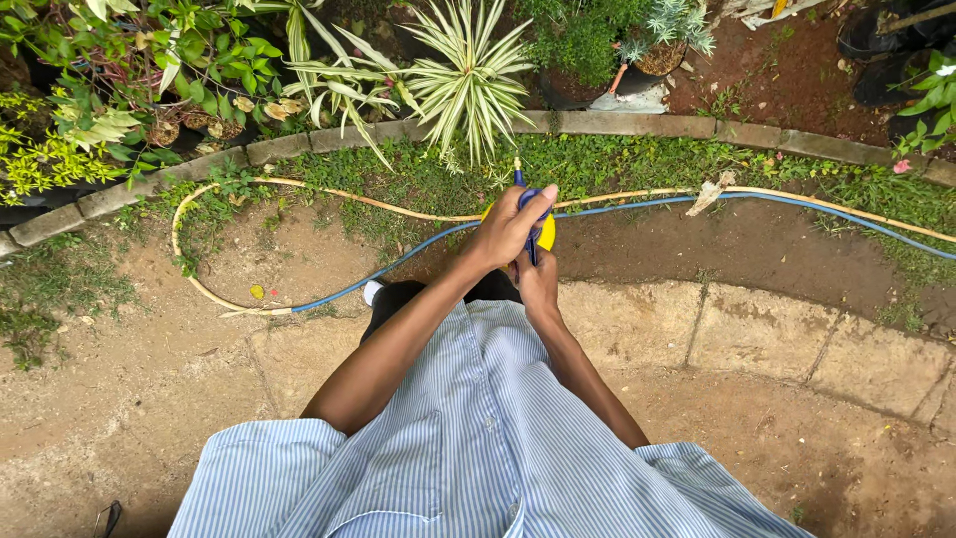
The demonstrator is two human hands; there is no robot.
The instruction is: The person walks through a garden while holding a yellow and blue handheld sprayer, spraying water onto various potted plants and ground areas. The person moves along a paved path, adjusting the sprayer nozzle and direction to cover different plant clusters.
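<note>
Head view, looking down over a striped shirt (478,428) at both forearms, which meet at mid-frame above a dirt path. The left hand (510,231) is closed over the top of a yellow sprayer (546,231), fingers curled round its blue handle (528,199), thumb raised on the right side. The right hand (539,284) sits just below and nearer, closed against the underside of the sprayer; how far its fingers wrap cannot be told, since the left hand and the bottle hide them. The sprayer is held at the centre of the view, in front of the body, with a thin nozzle (517,167) pointing away toward the plants. Only a sliver of the yellow body shows between the hands.

On the ground beyond, a blue hose (797,202) and a yellow hose (329,194) run side by side across a grass strip (617,159), the yellow one looping to the far left. A stone kerb (697,127) borders the grass on its far side. Behind the kerb stand a striped-leaf plant (468,80) at centre and green shrubs (129,70) at left. Paving slabs (777,339) lie near right.
</note>
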